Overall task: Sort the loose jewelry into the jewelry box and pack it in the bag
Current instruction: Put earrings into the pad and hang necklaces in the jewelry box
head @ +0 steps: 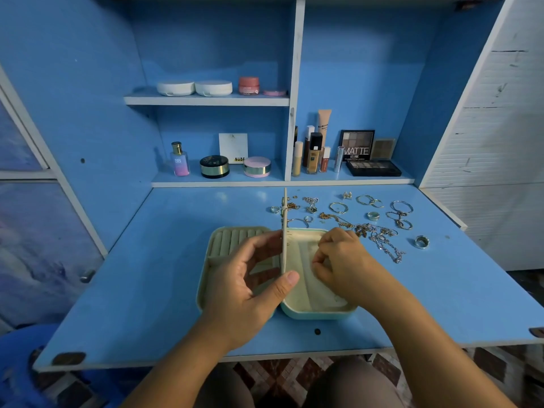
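Note:
A mint-green jewelry box [316, 313] lies open on the blue desk, with ring rolls [235, 238] in its left half. A cream divider panel [284, 228] stands upright at the hinge. My left hand [250, 287] pinches that panel's lower edge between thumb and fingers. My right hand [338, 257] hovers over the right tray with fingers curled, pinching something too small to make out. Loose jewelry is spread behind and right of the box: silver chains [385, 245], bangles [401, 207], gold necklaces [338, 219] and rings [422, 241]. No bag is in view.
The fold-down desk [147, 290] ends at a front edge close to my knees. Cosmetics fill the cabinet shelves behind: bottles [313, 153], eyeshadow palettes [372, 167], compacts [194, 87] and jars [215, 166].

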Tool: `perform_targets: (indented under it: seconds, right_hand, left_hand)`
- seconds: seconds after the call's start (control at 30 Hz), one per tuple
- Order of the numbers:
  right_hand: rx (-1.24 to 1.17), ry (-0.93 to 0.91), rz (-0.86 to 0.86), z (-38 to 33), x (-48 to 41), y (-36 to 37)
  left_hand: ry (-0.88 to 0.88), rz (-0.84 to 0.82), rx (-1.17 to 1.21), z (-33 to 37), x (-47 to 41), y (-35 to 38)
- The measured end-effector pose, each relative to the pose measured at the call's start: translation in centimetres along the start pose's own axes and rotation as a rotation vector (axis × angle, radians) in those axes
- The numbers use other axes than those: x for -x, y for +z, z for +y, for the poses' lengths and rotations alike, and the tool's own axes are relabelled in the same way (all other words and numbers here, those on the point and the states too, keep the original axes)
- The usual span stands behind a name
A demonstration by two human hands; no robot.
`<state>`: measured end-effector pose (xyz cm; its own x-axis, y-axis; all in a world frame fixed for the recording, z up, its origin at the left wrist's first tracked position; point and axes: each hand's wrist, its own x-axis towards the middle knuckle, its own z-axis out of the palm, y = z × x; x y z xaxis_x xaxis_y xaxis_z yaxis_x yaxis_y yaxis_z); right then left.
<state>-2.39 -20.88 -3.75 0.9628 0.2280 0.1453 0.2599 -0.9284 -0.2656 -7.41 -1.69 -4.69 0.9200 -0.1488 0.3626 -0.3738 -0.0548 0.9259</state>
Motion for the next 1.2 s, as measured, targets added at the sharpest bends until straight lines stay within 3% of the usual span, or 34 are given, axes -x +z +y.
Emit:
perform_targets:
  seconds: [0.1, 0.17, 0.23, 0.33, 0.47, 0.77, 1.07, 1.13, 1.2]
  right_hand:
    - [0.000, -0.015, 0.021, 0.2, -0.3, 0.6]
    - [-0.127, -0.013, 0.122, 0.0, -0.2, 0.9]
    - [-0.429, 0.046, 0.234, -0.7, 0.4, 0.5]
    - [-0.950, 0.044, 0.233, -2.6, 1.5, -0.3]
    - [-1.211, -0.051, 0.231, -4.4, 2.0, -0.3]
    - [-1.337, -0.070, 0.262, -5.3, 1.6, 0.3]
    - [-1.290, -0.037, 0.256, -4.9, 1.3, 0.3]
    - [-1.195, 0.002, 0.260, -3.6, 1.3, 0.2]
    - [-0.739, 0.039, 0.283, -1.3, 1.1, 0.6]
  left_hand:
    - [-0.002, 0.002, 0.000, 0.0, 0.0, 0.0]
    - [-0.004, 0.007, 0.003, -0.1, 0.0, 0.0]
    - [-0.002, 0.007, 0.008, -0.1, 0.0, 0.0]
    - [0.004, 0.003, 0.022, -0.2, 0.0, 0.0]
    - [0.013, -0.005, 0.021, -0.1, -0.1, 0.1]
    - [0.019, -0.003, 0.034, -0.2, -0.1, 0.1]
    - [0.022, 0.008, 0.005, -0.3, -0.1, 0.1]
    - [0.010, 0.010, 0.011, -0.4, -0.1, 0.1]
    - [0.002, 0.009, 0.013, -0.4, -0.1, 0.0]
